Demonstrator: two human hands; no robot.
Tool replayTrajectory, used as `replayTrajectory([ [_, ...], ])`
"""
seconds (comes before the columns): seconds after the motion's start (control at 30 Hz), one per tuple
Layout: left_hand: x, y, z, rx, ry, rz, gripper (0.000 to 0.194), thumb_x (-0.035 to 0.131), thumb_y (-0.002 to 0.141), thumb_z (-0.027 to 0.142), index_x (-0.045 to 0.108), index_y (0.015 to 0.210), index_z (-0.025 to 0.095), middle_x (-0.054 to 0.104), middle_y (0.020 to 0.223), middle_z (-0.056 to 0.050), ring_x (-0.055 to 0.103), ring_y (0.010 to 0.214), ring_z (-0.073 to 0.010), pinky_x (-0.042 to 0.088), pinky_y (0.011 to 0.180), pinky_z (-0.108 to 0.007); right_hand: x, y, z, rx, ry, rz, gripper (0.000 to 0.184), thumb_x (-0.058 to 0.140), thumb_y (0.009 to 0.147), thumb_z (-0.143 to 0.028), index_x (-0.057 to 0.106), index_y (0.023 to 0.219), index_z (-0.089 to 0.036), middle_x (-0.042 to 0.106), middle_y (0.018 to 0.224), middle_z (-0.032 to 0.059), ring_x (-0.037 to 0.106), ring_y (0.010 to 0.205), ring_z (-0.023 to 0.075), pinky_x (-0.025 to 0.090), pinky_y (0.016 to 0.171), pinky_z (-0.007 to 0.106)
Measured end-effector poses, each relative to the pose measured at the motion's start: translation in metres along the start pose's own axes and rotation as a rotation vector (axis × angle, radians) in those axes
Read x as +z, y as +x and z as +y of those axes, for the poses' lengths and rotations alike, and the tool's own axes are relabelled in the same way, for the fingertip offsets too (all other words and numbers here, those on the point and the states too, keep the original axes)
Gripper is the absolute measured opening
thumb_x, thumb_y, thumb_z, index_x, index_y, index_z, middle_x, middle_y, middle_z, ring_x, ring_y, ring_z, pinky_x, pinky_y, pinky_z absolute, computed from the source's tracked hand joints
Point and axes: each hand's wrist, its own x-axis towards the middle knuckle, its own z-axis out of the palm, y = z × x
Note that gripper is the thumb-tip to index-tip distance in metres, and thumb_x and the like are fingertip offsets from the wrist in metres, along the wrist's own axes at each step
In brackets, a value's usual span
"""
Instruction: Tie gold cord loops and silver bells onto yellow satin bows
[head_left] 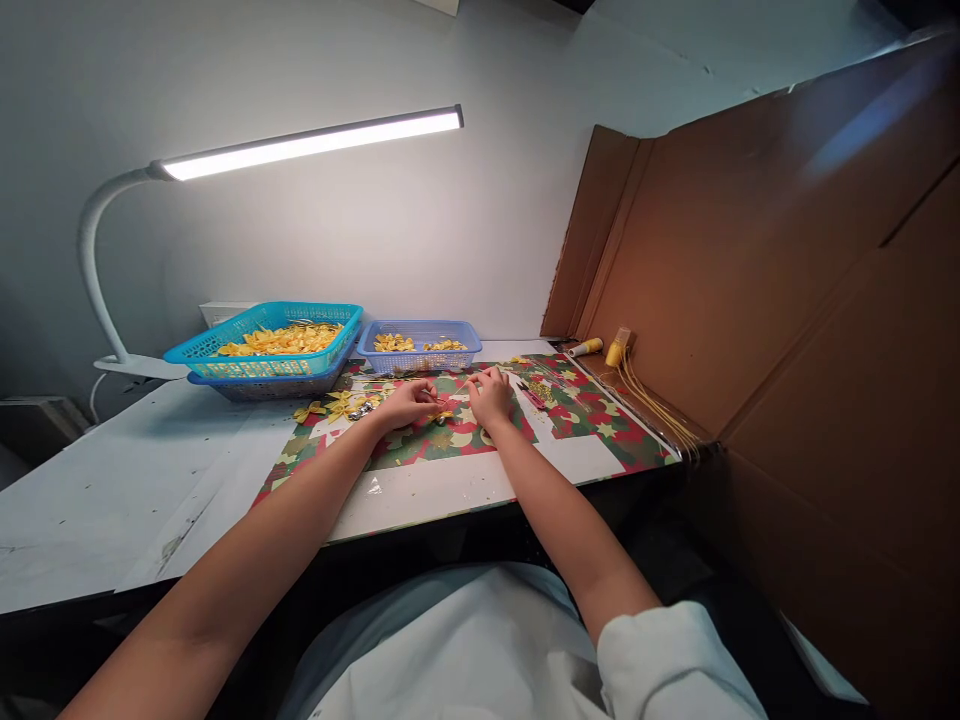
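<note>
My left hand [407,404] is closed in a pinch over the patterned mat. Facing it, my right hand [491,398] also pinches with its fingertips. A thin pale cord seems to run between the two sets of fingers; its ends are too fine to follow. Just below my left fingertips is a small yellow ribbon bow [442,418], and whether it hangs from the cord I cannot tell. More yellow bows [340,405] and small silvery pieces [365,409] lie left of my left hand. A pink-handled tool [532,396] rests beside a scatter of small gold bits [540,388] on the right.
A turquoise basket [262,368] heaped with yellow bows and a blue basket [418,362] stand at the back. Yellow thread spools [618,346] and hanging yellow cords [660,402] are by the cardboard wall [787,250]. A lamp [315,143] shines above.
</note>
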Motion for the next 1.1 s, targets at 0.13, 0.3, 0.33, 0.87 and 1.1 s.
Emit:
replayTrajectory([
  [0.13, 0.001, -0.001, 0.002, 0.013, 0.003, 0.004, 0.032, 0.073, 0.056, 0.035, 0.050, 0.073, 0.020, 0.059, 0.062, 0.003, 0.056, 0.057, -0.0136, 0.041, 0.056, -0.025, 0.002, -0.001, 0.001, -0.046, 0.046, 0.026, 0.014, 0.056, 0.087, -0.022, 0.069, 0.083, -0.022, 0.058, 0.102, 0.0060, 0.048, 0.098, 0.0219, 0.037, 0.081, 0.034],
  [0.3, 0.003, -0.001, 0.004, -0.015, -0.005, 0.018, 0.027, 0.069, 0.057, 0.031, 0.050, 0.072, 0.020, 0.058, 0.060, 0.004, 0.055, 0.056, -0.0137, 0.040, 0.055, -0.025, 0.001, -0.001, 0.000, -0.102, 0.052, 0.064, 0.013, 0.055, 0.087, -0.021, 0.068, 0.084, -0.022, 0.058, 0.101, 0.0054, 0.048, 0.099, 0.0219, 0.037, 0.080, 0.032],
  [0.33, 0.004, -0.002, 0.005, -0.015, -0.014, 0.028, 0.027, 0.069, 0.056, 0.031, 0.050, 0.072, 0.020, 0.057, 0.059, 0.005, 0.054, 0.055, -0.0130, 0.040, 0.055, -0.025, 0.000, -0.001, -0.001, -0.114, 0.049, 0.077, 0.013, 0.055, 0.087, -0.021, 0.068, 0.084, -0.022, 0.058, 0.101, 0.0055, 0.048, 0.099, 0.0218, 0.037, 0.080, 0.032],
  [0.87, 0.011, -0.006, 0.012, -0.082, -0.056, 0.016, 0.018, 0.063, 0.057, 0.029, 0.048, 0.064, 0.020, 0.064, 0.067, 0.000, 0.051, 0.051, -0.0115, 0.031, 0.042, -0.020, -0.011, 0.003, 0.003, -0.165, -0.006, 0.119, 0.018, 0.051, 0.090, -0.022, 0.068, 0.085, -0.021, 0.059, 0.101, 0.0065, 0.047, 0.098, 0.0234, 0.034, 0.080, 0.034],
  [1.1, 0.013, -0.013, 0.018, -0.120, 0.056, -0.022, 0.015, 0.066, 0.057, 0.033, 0.061, 0.059, 0.019, 0.055, 0.052, 0.004, 0.041, 0.043, -0.0090, 0.028, 0.040, -0.021, -0.011, 0.004, 0.005, -0.171, -0.040, 0.087, 0.018, 0.052, 0.090, -0.023, 0.068, 0.083, -0.021, 0.058, 0.099, 0.0065, 0.046, 0.098, 0.0237, 0.033, 0.079, 0.034],
])
